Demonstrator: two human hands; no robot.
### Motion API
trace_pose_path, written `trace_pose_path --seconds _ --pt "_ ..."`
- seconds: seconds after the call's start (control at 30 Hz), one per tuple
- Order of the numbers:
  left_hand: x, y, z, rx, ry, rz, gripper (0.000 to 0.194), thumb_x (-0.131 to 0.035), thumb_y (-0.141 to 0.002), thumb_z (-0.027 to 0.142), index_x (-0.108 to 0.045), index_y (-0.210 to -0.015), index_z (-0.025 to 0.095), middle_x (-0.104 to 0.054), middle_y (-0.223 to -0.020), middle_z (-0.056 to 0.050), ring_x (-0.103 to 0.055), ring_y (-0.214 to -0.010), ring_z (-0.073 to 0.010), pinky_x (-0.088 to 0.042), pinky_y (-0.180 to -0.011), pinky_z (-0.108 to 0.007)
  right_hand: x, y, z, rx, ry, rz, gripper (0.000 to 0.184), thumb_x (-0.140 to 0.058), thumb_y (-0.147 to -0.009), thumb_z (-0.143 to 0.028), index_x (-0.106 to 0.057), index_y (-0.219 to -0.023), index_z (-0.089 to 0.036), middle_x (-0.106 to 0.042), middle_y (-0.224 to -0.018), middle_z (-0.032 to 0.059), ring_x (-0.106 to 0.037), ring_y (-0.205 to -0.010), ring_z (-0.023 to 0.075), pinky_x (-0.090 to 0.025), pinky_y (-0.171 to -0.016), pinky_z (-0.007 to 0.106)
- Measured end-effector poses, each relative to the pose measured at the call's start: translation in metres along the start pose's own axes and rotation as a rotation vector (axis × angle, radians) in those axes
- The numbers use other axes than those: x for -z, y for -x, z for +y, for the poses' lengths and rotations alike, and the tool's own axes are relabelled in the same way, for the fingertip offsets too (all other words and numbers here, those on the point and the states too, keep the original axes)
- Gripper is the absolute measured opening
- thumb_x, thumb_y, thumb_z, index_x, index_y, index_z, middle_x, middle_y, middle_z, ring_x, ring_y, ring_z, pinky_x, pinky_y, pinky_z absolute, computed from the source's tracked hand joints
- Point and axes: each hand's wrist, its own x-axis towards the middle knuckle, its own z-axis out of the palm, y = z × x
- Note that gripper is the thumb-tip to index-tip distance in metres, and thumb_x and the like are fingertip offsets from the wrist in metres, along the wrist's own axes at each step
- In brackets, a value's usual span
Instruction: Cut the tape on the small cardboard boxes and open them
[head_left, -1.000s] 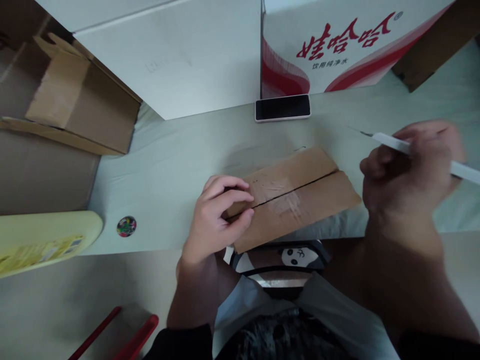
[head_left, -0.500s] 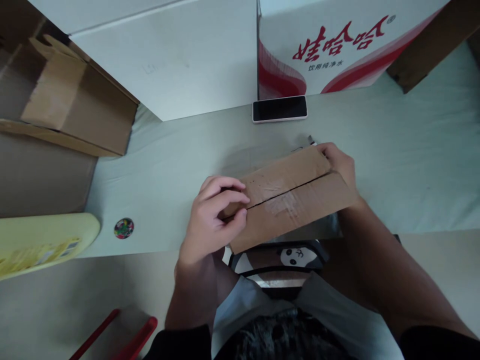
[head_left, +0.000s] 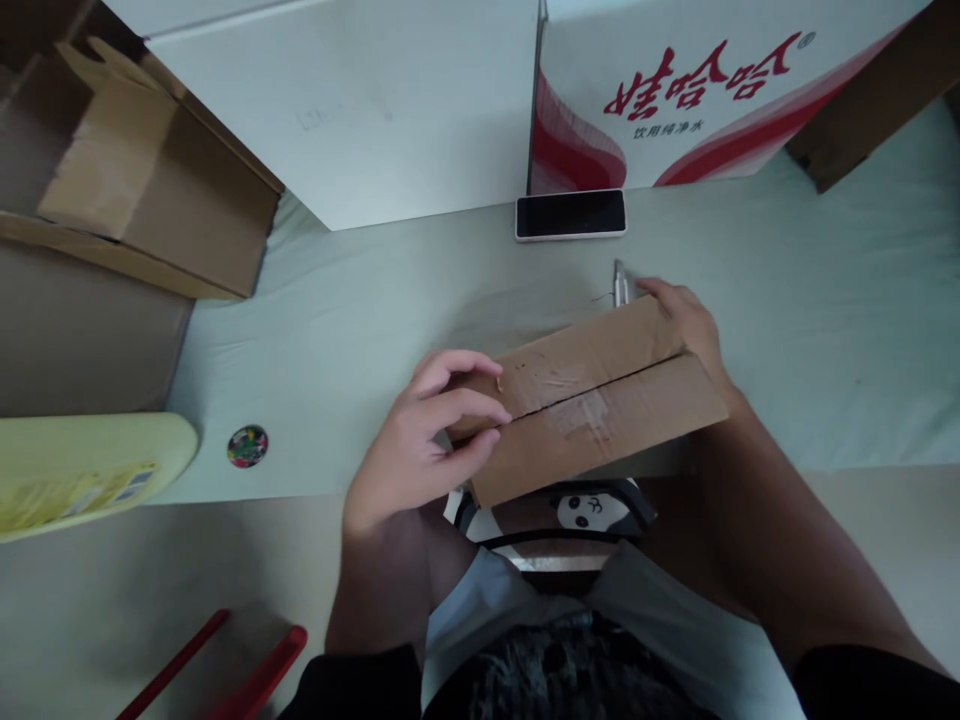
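Observation:
A flat brown cardboard box [head_left: 592,395] is held tilted near the front edge of the table. Its two top flaps meet at a dark seam, with clear tape stuck across the middle. My right hand [head_left: 694,335] grips the right end of the box, its fingers partly hidden behind it. At the left end, my left hand [head_left: 427,440] is curled with thumb and fingertips at the seam. Just beyond the box's far edge lies a slim silvery tool [head_left: 620,284] that looks like a utility knife, its near part hidden.
A phone [head_left: 570,215] lies before large white cartons [head_left: 420,110]. Open cardboard boxes [head_left: 202,200] stand at the left. Nearer are a pale yellow bottle [head_left: 97,470] and a round colourful disc [head_left: 247,446]. A panda-printed item [head_left: 592,512] is below the table edge.
The cardboard box and both hands have shifted slightly right. More of the silvery tool shows beyond the box. My left index finger has lifted a little away from the others.

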Motion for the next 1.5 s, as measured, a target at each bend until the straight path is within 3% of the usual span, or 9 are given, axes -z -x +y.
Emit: trace_pose_path --seconds 0.13,0.33,0.53,0.7,0.87,1.1,1.3,1.5 --pt "-0.003 0.001 -0.001 0.049 -0.031 0.091 0.017 -0.068 -0.092 0.011 -0.074 -0.1 0.025 -0.07 -0.129 -0.009 -0.072 -0.12 -0.0228 -0.065 -0.098 -0.04 0.001 0.0 -0.012 0.009 -0.149 -0.024 0.023 -0.067 -0.078 -0.041 -0.07 -0.095 -0.026 -0.071 -0.093 0.0055 -0.058 -0.08 0.0193 -0.047 -0.075 0.036" --pt "-0.006 0.0 -0.007 0.12 -0.096 0.244 0.008 -0.072 -0.093 0.023 -0.076 -0.099 0.023 -0.077 -0.135 -0.009 -0.079 -0.116 -0.0258 -0.067 -0.103 -0.048 0.002 0.01 -0.028 0.013 -0.356 -0.06 0.042 -0.064 -0.083 -0.066 -0.069 -0.08 -0.025 -0.064 -0.074 0.0008 -0.055 -0.066 0.0167 -0.045 -0.065 0.033" --pt "-0.009 0.004 -0.013 0.159 -0.063 0.421 0.004 -0.075 -0.092 0.023 -0.078 -0.094 0.023 -0.086 -0.106 -0.004 -0.084 -0.102 -0.0237 -0.071 -0.096 -0.044 0.0 0.022 -0.036 0.099 -0.565 -0.092 0.066 -0.054 -0.078 -0.091 -0.073 -0.099 -0.032 -0.074 -0.095 0.0046 -0.07 -0.085 0.0265 -0.058 -0.074 0.043" --pt "-0.013 0.003 -0.012 0.153 -0.017 0.463 0.003 -0.075 -0.094 0.024 -0.077 -0.092 0.024 -0.086 -0.102 -0.002 -0.085 -0.097 -0.0221 -0.071 -0.092 -0.042 -0.005 0.03 -0.033 0.151 -0.577 -0.097 0.068 -0.047 -0.086 -0.089 -0.07 -0.12 -0.035 -0.075 -0.113 0.0048 -0.072 -0.106 0.0299 -0.059 -0.093 0.049" --pt "-0.006 -0.002 -0.007 0.195 0.01 0.326 0.003 -0.074 -0.094 0.024 -0.075 -0.096 0.024 -0.085 -0.105 -0.004 -0.083 -0.097 -0.0208 -0.069 -0.09 -0.038 -0.01 0.032 -0.024 0.207 -0.45 -0.042 0.071 -0.044 -0.088 -0.09 -0.065 -0.127 -0.035 -0.071 -0.118 0.0057 -0.069 -0.114 0.0311 -0.056 -0.103 0.052" --pt "0.003 -0.002 -0.008 0.158 0.031 0.012 0.027 -0.083 -0.091 0.038 -0.077 -0.113 0.025 -0.074 -0.128 -0.009 -0.074 -0.117 -0.0246 -0.062 -0.103 -0.042 -0.009 0.035 -0.025 0.267 -0.431 -0.013 0.069 -0.049 -0.088 -0.089 -0.067 -0.128 -0.036 -0.071 -0.122 0.0066 -0.069 -0.112 0.0302 -0.056 -0.102 0.051" --pt "0.0 0.002 -0.002 0.195 0.009 -0.075 0.034 -0.074 -0.099 0.044 -0.072 -0.129 0.027 -0.06 -0.152 -0.013 -0.06 -0.145 -0.0304 -0.059 -0.113 -0.046 -0.003 0.034 -0.031 0.466 -0.448 0.043 0.05 -0.053 -0.096 -0.075 -0.074 -0.122 -0.038 -0.074 -0.129 0.0038 -0.068 -0.121 0.0294 -0.053 -0.109 0.052" --pt "-0.001 -0.002 0.003 0.185 -0.086 -0.019 0.025 -0.068 -0.1 0.033 -0.073 -0.123 0.023 -0.069 -0.144 -0.013 -0.072 -0.13 -0.0269 -0.061 -0.11 -0.044 0.002 0.033 -0.042 0.596 -0.355 0.095 0.033 -0.059 -0.101 -0.06 -0.078 -0.106 -0.034 -0.075 -0.117 0.0055 -0.07 -0.11 0.0279 -0.055 -0.102 0.053"
